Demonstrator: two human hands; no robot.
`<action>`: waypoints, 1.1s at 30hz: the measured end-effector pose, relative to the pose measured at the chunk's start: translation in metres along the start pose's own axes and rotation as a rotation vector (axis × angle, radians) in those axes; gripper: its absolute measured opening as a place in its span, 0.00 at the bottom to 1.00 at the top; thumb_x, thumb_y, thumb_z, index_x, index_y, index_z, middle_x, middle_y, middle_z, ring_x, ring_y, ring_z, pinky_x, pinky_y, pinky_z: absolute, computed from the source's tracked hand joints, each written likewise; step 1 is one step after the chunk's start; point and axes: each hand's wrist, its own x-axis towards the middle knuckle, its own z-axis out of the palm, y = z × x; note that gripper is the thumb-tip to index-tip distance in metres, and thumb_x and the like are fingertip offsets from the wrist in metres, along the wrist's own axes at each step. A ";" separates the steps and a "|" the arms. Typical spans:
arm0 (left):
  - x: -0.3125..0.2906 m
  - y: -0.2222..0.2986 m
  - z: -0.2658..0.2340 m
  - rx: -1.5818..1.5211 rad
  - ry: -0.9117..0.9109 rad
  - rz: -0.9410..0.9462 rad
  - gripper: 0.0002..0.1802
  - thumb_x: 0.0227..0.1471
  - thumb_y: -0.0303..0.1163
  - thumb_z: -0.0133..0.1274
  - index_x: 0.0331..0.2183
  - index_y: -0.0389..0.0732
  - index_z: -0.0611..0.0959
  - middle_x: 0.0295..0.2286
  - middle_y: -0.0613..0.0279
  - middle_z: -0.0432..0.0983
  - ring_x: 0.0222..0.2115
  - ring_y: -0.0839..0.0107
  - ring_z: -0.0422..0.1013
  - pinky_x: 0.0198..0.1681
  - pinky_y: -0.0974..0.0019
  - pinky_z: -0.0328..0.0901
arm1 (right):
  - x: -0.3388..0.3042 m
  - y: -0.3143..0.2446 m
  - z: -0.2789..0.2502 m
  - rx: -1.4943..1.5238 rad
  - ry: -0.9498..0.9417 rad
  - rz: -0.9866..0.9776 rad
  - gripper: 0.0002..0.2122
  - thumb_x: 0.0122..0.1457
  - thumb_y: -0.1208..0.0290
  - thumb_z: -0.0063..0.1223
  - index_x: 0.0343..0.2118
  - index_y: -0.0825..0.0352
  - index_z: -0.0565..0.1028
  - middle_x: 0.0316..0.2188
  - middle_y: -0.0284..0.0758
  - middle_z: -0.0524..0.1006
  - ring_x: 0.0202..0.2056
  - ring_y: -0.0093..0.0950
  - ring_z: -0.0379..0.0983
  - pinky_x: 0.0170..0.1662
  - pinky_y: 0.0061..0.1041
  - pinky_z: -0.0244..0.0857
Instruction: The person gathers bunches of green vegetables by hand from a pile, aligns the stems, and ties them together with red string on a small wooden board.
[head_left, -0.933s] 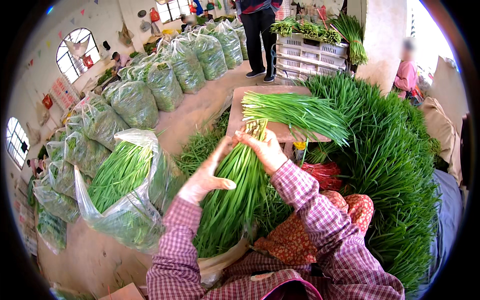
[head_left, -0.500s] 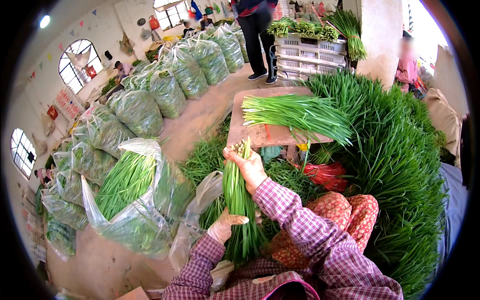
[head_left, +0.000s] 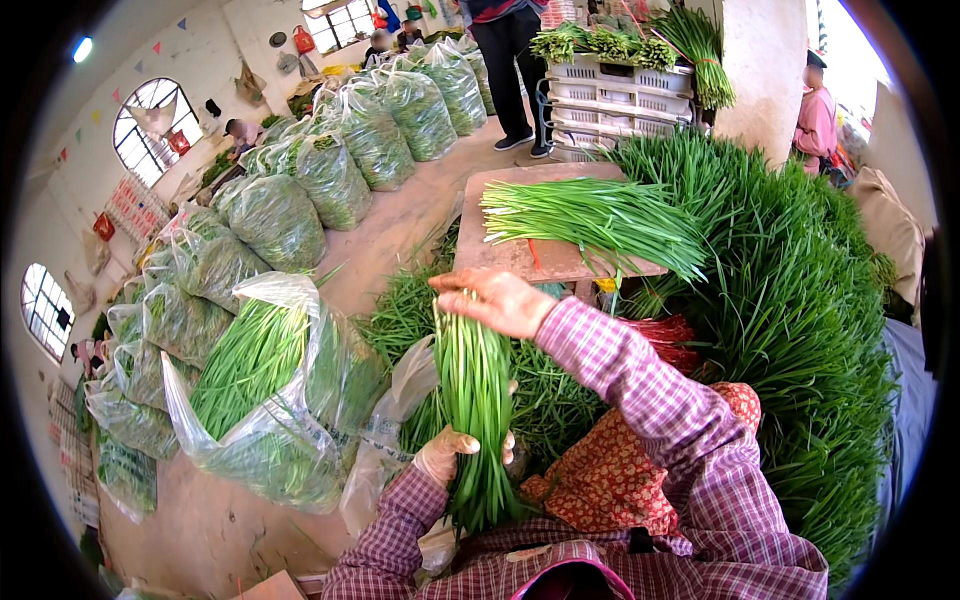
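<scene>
My left hand, in a pale glove, is closed round the middle of a bundle of garlic chives. The bundle stands upright over my lap, its pale stem ends at the top and its leaf tips hanging down. Across those stem ends lies my right hand, its fingers stretched out flat and touching the top. Just beyond, another bunch of garlic chives rests sideways on a small brown board, with a red strip at the board's near edge.
An opened clear bag of chives stands to my left, before rows of filled bags. A large heap of chives rises on my right. Red ties lie below the board. White crates and a standing person are farther back.
My right hand has let go of the bundle's upper part and opened out flat over the stem ends. The left hand keeps its hold; the bundle looks spread wider at the top.
</scene>
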 end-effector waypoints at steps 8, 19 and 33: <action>-0.008 -0.007 -0.027 0.033 0.049 0.076 0.41 0.42 0.30 0.60 0.55 0.36 0.60 0.32 0.53 0.76 0.28 0.59 0.73 0.34 0.54 0.69 | -0.029 0.027 0.024 0.675 0.528 0.060 0.41 0.53 0.53 0.56 0.62 0.68 0.47 0.58 0.53 0.56 0.60 0.39 0.54 0.60 0.35 0.52; -0.013 -0.003 0.021 0.134 0.390 0.119 0.50 0.34 0.43 0.67 0.56 0.36 0.62 0.43 0.58 0.71 0.42 0.63 0.70 0.45 0.59 0.66 | -0.037 -0.008 0.102 1.043 0.721 0.065 0.30 0.49 0.80 0.60 0.54 0.69 0.58 0.47 0.35 0.69 0.47 0.22 0.67 0.50 0.23 0.64; -0.040 0.020 -0.006 0.211 0.591 0.046 0.33 0.37 0.22 0.65 0.46 0.30 0.68 0.26 0.48 0.77 0.23 0.62 0.75 0.27 0.61 0.71 | -0.040 -0.009 0.047 0.345 0.795 -0.070 0.44 0.42 0.62 0.69 0.61 0.62 0.52 0.52 0.43 0.62 0.55 0.37 0.57 0.57 0.37 0.56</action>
